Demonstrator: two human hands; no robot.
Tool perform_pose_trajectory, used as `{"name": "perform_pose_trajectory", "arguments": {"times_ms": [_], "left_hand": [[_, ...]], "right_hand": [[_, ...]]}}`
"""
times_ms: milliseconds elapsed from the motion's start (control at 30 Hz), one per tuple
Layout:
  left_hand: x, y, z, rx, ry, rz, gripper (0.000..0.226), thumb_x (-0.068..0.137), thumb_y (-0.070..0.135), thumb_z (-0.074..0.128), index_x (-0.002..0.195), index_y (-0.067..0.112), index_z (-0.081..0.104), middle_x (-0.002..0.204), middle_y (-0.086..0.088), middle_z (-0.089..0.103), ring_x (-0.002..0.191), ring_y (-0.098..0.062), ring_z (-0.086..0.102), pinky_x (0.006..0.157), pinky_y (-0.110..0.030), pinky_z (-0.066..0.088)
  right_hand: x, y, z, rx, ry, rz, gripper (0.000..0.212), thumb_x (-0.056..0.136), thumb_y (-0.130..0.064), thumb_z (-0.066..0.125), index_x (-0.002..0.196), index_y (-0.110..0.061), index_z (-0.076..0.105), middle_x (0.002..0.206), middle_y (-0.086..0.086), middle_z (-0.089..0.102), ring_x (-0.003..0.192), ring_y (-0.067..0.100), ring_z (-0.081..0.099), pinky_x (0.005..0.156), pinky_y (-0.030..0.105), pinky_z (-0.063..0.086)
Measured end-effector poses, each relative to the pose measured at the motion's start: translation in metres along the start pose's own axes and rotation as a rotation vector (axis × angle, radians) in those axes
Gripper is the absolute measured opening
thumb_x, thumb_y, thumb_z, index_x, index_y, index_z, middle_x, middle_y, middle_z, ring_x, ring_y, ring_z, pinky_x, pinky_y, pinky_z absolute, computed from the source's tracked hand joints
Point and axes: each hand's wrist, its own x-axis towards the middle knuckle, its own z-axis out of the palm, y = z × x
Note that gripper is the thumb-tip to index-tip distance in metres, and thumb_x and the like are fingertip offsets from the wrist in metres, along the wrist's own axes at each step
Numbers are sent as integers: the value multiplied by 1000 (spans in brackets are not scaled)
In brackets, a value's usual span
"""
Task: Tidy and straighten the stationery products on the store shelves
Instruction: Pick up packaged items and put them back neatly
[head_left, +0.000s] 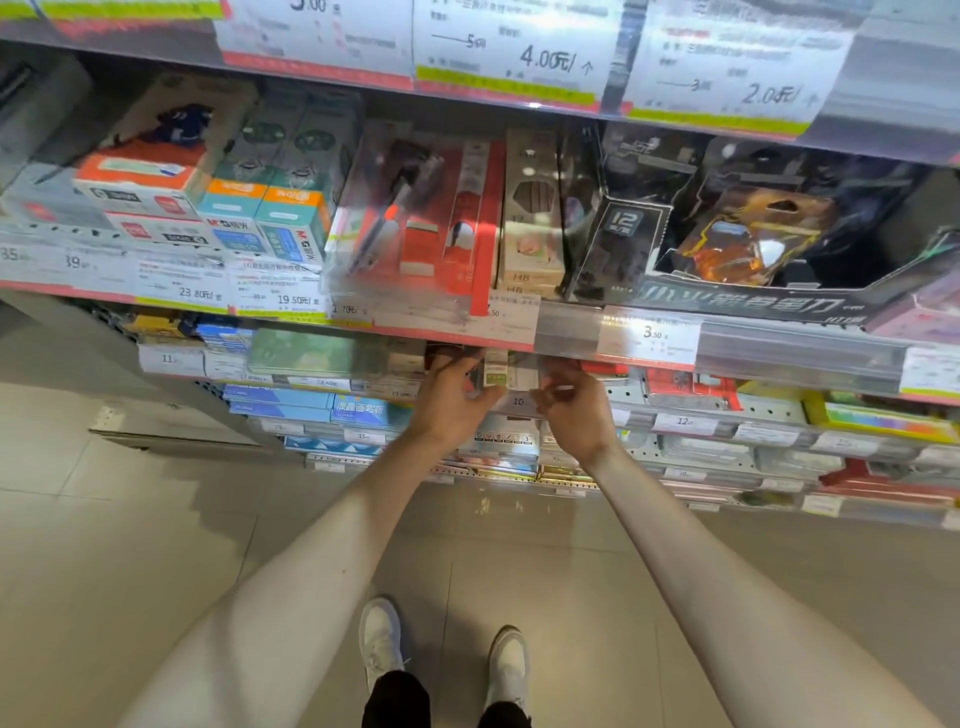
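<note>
Both my hands reach under the edge of a shelf to a lower shelf. My left hand (456, 397) and my right hand (574, 410) close from either side on a small pale packet with a green label (496, 369) that stands upright between them. The packet's far part is hidden by the shelf edge above. On the shelf above stand red pencil packs (441, 228), a beige HB pencil box (530, 218) and a black display box of cutters (727, 244).
Orange and teal boxes (270, 218) fill the left of the upper shelf. Price-tag rails (644, 338) jut out along each shelf front. Lower shelves hold blue boxes (363, 410) and flat packs. The tiled floor and my white shoes (382, 639) are below.
</note>
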Motion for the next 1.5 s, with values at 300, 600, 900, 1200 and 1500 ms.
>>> {"name": "perform_pose_trajectory", "arguments": {"times_ms": [300, 600, 900, 1200, 1500], "left_hand": [[5, -6, 1, 197, -2, 141, 54, 88, 41, 69, 138, 28, 54, 140, 4, 55, 127, -17, 49, 98, -37, 48], [7, -6, 5, 220, 45, 137, 38, 93, 45, 61, 123, 22, 61, 113, 0, 66, 101, -16, 61, 83, -34, 53], [4, -9, 10, 284, 82, 190, 50, 93, 42, 62, 138, 21, 55, 128, -2, 62, 112, -23, 60, 89, -42, 54], [-4, -8, 12, 207, 71, 161, 59, 95, 43, 59, 148, 27, 40, 143, 0, 49, 123, -23, 55, 96, -42, 51], [-59, 3, -7, 15, 147, 37, 44, 95, 43, 54, 138, 32, 48, 138, 9, 55, 123, -11, 53, 102, -28, 41]], "right_hand": [[11, 6, 1, -247, 27, -252, 20, 86, -20, 74, 104, -14, 67, 78, -2, 64, 65, 18, 54, 59, 33, 43], [16, 11, 1, -330, 16, -283, 28, 86, -30, 74, 111, -19, 67, 79, -13, 64, 65, 4, 55, 61, 28, 44], [11, 21, 3, -396, 65, -285, 37, 89, -37, 70, 124, -26, 66, 119, -10, 70, 109, 8, 65, 90, 27, 53], [5, 24, -3, -265, 38, -341, 35, 89, -35, 70, 120, -19, 64, 110, -5, 70, 97, 12, 65, 83, 36, 55], [-49, 21, -18, -244, 81, -218, 58, 94, -42, 62, 143, -14, 45, 140, 6, 51, 129, 20, 47, 104, 26, 38]]}}
